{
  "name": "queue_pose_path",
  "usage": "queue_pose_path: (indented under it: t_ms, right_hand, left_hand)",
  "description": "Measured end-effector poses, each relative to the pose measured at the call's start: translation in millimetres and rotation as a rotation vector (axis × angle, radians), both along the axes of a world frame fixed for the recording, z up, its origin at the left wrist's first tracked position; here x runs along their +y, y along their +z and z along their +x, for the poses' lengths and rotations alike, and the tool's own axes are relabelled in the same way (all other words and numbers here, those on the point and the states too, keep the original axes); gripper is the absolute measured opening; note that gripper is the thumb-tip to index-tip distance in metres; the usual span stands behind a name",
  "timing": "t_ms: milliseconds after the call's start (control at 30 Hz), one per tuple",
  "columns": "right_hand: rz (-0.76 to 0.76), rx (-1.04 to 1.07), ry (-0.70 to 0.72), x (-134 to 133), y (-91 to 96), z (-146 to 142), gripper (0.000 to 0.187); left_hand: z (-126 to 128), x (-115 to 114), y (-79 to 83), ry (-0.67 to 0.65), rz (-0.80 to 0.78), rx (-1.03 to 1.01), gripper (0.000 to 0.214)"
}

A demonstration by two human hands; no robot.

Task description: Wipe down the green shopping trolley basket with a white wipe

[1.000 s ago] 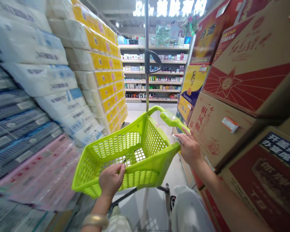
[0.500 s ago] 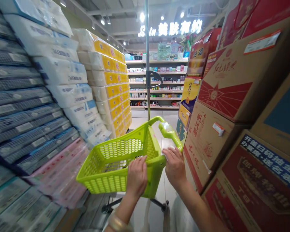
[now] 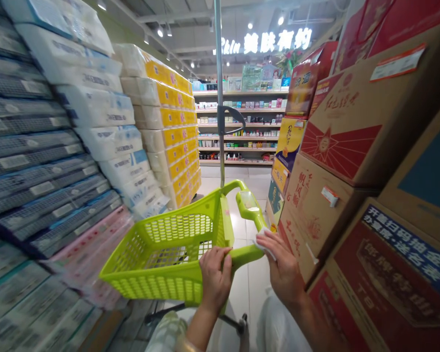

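Observation:
A lime-green shopping cart point(image 3: 161, 281) with a perforated basket stands in front of me, turned so its basket points left. My left hand point(image 3: 216, 274) is closed over the near rim of the basket, close to where the handle joins. My right hand point(image 3: 280, 259) holds a white cloth point(image 3: 266, 243) against the near right corner of the curved cart handle point(image 3: 258, 222). The cloth is partly hidden beneath the fingers. A tall metal pole point(image 3: 219, 58) with a dark grey hook point(image 3: 231, 120) rises at the cart's far side.
Stacked tissue packs, some white point(image 3: 106, 105) and some yellow point(image 3: 178, 120), line the left side. Cardboard boxes point(image 3: 337, 132) with red print form a wall on the right. Pale floor tiles point(image 3: 244, 266) run between them toward stocked shelves point(image 3: 242, 122) at the back.
My right hand has slid with the white cloth rightward and toward me along the handle. The cart has shifted slightly left in view, and my left hand sits farther right on its rim.

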State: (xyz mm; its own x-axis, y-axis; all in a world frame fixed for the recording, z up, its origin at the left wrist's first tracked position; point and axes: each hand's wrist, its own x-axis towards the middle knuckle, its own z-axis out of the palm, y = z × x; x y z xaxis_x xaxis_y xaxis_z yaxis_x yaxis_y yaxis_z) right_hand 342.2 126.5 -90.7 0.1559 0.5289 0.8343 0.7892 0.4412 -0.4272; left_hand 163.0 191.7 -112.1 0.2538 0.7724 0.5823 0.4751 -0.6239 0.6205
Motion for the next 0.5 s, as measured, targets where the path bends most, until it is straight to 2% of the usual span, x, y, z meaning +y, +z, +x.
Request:
queue_pose_path:
  t_ms: [100,167,233,367,500]
  right_hand:
    - [-0.008,-0.090,0.110,-13,-3.5,-13,0.034]
    - [-0.024,-0.111,0.156,-15,-1.6,-11,0.034]
    - [-0.051,-0.050,0.174,-10,2.0,-1,0.032]
    - [-0.087,0.215,0.132,1,5.2,17,0.026]
    - [-0.084,0.243,0.142,-13,0.0,3,0.025]
  left_hand:
    - [-3,-4,2.6,0.003,-0.003,-0.002,0.029]
    - [-6,-6,5.0,-0.008,-0.015,0.000,0.030]
    - [-8,-8,7.3,-0.023,-0.024,-0.004,0.031]
    - [-13,-11,10.0,-0.041,-0.045,-0.023,0.033]
    - [-23,-12,10.6,-0.078,-0.070,-0.008,0.032]
